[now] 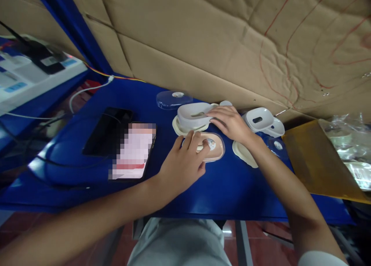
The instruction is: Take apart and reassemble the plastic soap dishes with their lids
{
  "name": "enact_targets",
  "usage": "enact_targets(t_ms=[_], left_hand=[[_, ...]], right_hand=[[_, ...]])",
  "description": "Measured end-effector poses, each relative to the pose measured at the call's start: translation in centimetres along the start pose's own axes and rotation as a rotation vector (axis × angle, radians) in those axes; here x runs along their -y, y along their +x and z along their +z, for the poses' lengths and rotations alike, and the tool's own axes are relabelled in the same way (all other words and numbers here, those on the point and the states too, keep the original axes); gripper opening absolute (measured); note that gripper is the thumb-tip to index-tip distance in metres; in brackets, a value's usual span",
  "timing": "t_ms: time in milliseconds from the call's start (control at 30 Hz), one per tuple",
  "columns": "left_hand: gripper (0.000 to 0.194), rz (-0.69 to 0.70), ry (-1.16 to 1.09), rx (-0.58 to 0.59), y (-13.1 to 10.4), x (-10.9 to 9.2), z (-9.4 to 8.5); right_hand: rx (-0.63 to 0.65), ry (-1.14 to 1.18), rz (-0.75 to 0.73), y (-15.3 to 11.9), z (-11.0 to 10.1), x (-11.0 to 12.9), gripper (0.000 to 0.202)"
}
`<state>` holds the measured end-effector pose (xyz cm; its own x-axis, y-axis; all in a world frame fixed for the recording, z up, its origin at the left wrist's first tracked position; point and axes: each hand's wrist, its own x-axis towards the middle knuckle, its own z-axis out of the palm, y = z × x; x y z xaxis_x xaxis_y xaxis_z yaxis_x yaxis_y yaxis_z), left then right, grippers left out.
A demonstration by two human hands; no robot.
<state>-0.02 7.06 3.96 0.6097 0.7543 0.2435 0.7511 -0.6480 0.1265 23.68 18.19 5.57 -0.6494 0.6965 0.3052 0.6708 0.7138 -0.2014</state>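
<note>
My left hand [185, 161] is curled over the left end of a peach oval case [218, 153] with a clear lid and a round sticker. Its fingers are bent over the lid, and the thumb lies on the near side. Behind it, my right hand [228, 121] grips the right end of a white oval plastic dish [191, 121], which has an opening in its middle. A cream scalloped piece [177, 130] shows under the dish. Another cream scalloped piece [245, 154] lies beside my right forearm.
A clear blue-looking lid [174, 99] lies at the back. White slotted dishes [259, 120] and another clear lid [277, 145] are at right, before a cardboard box [315, 161] of wrapped items. A lit phone [135, 150] and cables occupy the left. Cardboard walls the back.
</note>
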Motion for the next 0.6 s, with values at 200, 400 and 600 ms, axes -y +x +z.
enact_targets(t_ms=[200,400,600], left_hand=[[0.045,0.0,-0.02,0.03,0.1,0.2,-0.4],[0.042,-0.026,0.0,0.023,0.6,0.8,-0.3],[0.048,-0.037,0.085,-0.103,0.7,1.2,0.4]], right_hand=[[-0.098,-0.008,0.054,-3.9,-2.8,1.3,0.033],[-0.109,-0.021,0.208,-12.6,-4.8,1.3,0.031],[0.017,-0.172,0.374,-19.0,-3.5,4.0,0.027]])
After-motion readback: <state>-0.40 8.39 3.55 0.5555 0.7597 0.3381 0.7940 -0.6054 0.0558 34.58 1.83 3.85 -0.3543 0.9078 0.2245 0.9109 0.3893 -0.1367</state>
